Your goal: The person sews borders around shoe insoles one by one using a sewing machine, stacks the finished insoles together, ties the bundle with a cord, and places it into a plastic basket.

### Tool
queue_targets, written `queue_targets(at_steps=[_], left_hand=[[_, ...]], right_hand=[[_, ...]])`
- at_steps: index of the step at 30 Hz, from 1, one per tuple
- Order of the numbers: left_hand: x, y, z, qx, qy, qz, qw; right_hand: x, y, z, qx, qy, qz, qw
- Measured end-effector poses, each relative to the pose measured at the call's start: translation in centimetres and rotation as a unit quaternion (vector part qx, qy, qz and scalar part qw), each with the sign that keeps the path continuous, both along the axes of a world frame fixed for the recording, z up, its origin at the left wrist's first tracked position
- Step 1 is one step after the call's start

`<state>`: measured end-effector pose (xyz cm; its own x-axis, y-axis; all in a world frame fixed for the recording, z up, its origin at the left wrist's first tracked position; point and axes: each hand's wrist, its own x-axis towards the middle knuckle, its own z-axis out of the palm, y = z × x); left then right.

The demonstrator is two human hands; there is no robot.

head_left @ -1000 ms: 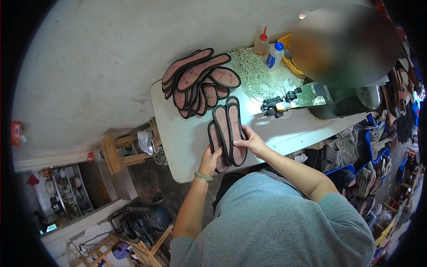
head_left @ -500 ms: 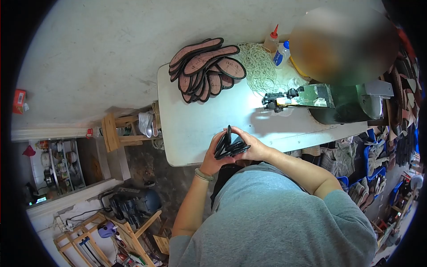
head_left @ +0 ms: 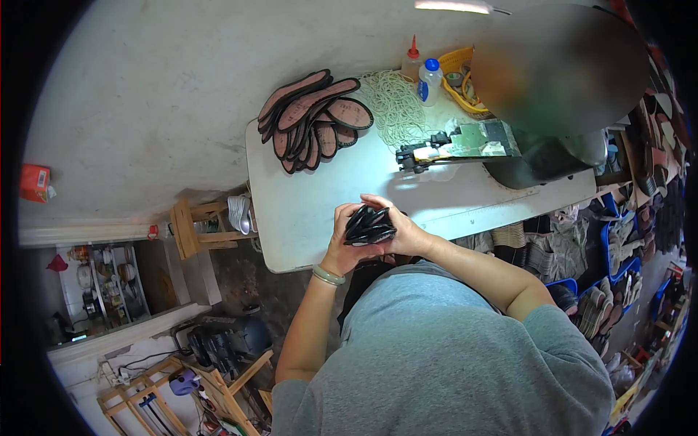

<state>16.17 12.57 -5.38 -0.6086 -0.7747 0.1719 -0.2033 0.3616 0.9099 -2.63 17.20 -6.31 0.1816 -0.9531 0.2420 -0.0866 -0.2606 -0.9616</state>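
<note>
A bundle of black-edged insoles [head_left: 369,225] stands on end, seen from its narrow tips, between my two hands near the table's front edge. My left hand [head_left: 339,247] wraps its left side, with a pale bangle on the wrist. Round its right side curls my right hand [head_left: 404,234]. At the back left of the white table [head_left: 313,200] lies a pile of pink insoles [head_left: 309,116] with black edging. Beside that pile is a tangle of pale green cord [head_left: 395,109].
A sewing machine [head_left: 472,142] stands on the table's right part. Behind it are a blue-capped bottle [head_left: 429,83], a red-tipped bottle [head_left: 411,64] and a yellow basket [head_left: 456,64]. A wooden stool [head_left: 186,229] is left of the table. Blue crates [head_left: 614,251] sit at right.
The insoles in my hands were lying flat and fanned out; now they are upright and gathered into a tighter bundle, closer to my body. The view has shifted slightly.
</note>
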Motion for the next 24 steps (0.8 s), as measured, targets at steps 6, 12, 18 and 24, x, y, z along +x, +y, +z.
queue_targets(at_steps=[6,12,18,24], left_hand=[[-1.2,0.8,-0.4,0.072,0.009,-0.044,0.996],[-1.0,0.0,-0.1,0.058,-0.021,-0.032,0.998],[2.4,-1.5,0.9,0.286,0.015,-0.113,0.951],[7.6,-4.9,0.1,0.475,0.068,-0.142,0.866]], right_hand=[[-1.6,1.8,-0.9,0.023,0.009,0.015,1.0],[-1.7,2.0,-1.0,0.042,-0.012,-0.061,0.997],[-0.5,1.0,0.4,0.153,-0.145,-0.024,0.977],[6.1,-3.0,-2.5,0.242,-0.49,0.038,0.836]])
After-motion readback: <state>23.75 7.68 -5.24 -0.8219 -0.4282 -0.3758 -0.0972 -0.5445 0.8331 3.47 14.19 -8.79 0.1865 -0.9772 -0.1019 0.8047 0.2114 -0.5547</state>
